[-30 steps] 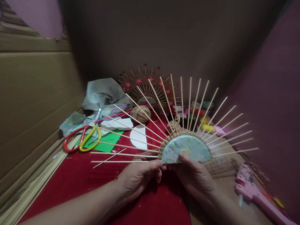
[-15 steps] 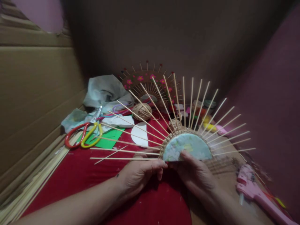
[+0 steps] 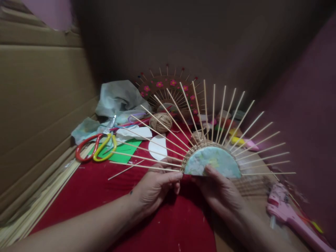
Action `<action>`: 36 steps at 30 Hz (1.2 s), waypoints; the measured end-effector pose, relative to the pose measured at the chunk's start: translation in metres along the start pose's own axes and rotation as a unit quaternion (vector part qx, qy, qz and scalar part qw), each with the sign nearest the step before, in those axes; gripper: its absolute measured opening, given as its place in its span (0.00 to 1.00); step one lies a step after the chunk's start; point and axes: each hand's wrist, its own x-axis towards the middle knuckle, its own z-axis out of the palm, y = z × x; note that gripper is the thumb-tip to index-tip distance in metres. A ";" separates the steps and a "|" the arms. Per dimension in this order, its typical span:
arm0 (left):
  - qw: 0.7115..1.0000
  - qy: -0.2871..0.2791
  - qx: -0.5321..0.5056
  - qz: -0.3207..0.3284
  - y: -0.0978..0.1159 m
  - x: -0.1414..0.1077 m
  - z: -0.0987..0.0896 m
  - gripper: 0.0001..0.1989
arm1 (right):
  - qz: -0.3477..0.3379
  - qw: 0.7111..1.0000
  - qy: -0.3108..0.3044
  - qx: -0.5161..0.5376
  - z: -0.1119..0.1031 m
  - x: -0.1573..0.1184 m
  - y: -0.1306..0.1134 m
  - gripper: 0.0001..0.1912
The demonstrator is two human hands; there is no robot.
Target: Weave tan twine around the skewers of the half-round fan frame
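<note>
Stick fan held over red cloth; lowest left stick pinched near its base by left hand, blue half-round panel pinched at lower edge by right hand; glue gun seen at right

I sit in dim, greyish light whose source is out of view. The wall behind sinks into near-black at its left, while my half-round fan and the white paper stand out palest. The scissors blade gleams faintly, and shadow pools beneath my hands on the red cloth. The wide view stretches my forearms; the cardboard and glue gun look soft and smeared.
</note>
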 end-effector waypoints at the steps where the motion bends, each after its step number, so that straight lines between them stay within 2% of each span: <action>1: 1.000 -0.002 0.001 0.003 0.000 0.000 0.000 0.11 | -0.004 1.000 0.005 0.008 0.000 0.000 0.000 0.09; 10: 1.000 -0.011 0.003 0.016 0.004 0.002 -0.001 0.11 | 0.004 0.999 0.020 0.034 0.001 0.000 -0.001 0.15; 20: 0.999 -0.010 0.042 0.011 0.006 0.001 0.001 0.11 | -0.001 1.000 0.010 0.001 0.002 -0.001 -0.001 0.20; 23: 0.998 -0.001 0.057 0.006 0.006 0.001 0.001 0.10 | -0.003 1.000 0.000 0.001 0.002 -0.001 -0.001 0.17; 29: 0.998 -0.004 0.067 0.002 0.005 0.001 0.000 0.10 | 0.000 0.999 -0.024 -0.029 -0.001 -0.002 0.000 0.06; 36: 0.999 0.005 0.033 -0.002 0.003 0.000 -0.001 0.08 | 0.002 0.999 -0.032 -0.034 -0.001 -0.002 -0.001 0.04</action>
